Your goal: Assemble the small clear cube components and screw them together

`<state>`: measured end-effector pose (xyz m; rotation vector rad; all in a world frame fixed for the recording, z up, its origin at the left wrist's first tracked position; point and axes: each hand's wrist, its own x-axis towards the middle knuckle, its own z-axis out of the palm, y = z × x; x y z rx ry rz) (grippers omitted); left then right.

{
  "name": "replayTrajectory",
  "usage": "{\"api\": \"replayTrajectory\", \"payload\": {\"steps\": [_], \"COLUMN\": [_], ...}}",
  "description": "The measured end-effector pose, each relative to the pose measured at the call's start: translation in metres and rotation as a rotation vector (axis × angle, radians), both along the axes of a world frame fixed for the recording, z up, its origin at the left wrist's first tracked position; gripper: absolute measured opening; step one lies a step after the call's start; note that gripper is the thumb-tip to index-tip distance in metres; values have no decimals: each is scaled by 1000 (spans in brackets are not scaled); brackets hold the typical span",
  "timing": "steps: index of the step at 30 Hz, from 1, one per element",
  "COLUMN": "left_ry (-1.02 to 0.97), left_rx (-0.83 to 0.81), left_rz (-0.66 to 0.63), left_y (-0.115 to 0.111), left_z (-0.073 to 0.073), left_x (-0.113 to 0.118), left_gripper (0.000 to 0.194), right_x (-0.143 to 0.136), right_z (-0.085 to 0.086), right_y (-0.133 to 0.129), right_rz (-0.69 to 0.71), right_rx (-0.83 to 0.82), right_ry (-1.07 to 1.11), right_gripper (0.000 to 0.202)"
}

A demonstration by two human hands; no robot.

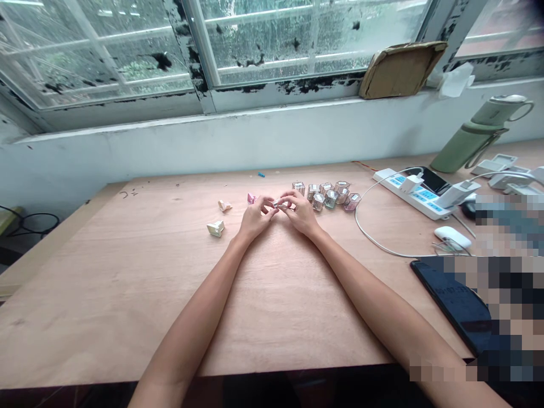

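Observation:
My left hand (256, 217) and my right hand (303, 213) meet over the middle of the table, fingertips almost touching. Both are closed in a pinch around something small and pale, too small and covered to name. Just behind my left fingers lies a pink folded piece (251, 198), partly hidden. Further left are a peach-coloured folded piece (224, 206) and a pale yellow one (216, 228). Beyond and right of my right hand stand several small clear six-sided containers, among them a greenish one (330, 198) and a pinkish one (352, 202).
A white power strip (412, 192) with plugged-in chargers and a looping white cable lies at the right. Near it are a green bottle (471, 136), a white earbud case (453, 238) and a phone (450, 306). A small blue bit (260, 174) rests near the wall.

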<state>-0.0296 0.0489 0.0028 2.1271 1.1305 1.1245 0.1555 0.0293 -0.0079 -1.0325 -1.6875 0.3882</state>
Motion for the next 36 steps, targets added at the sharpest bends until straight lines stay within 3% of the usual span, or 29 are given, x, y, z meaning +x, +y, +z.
{"api": "replayTrajectory", "payload": {"steps": [36], "left_ry": [40], "left_rx": [-1], "left_rz": [15], "left_y": [-2], "left_z": [1], "left_x": [0], "left_gripper": [25], "right_x": [-1], "right_z": [0], "right_y": [-1], "right_rz": [11], "right_rx": [-10], "right_ry": [-36], "right_gripper": [10]}}
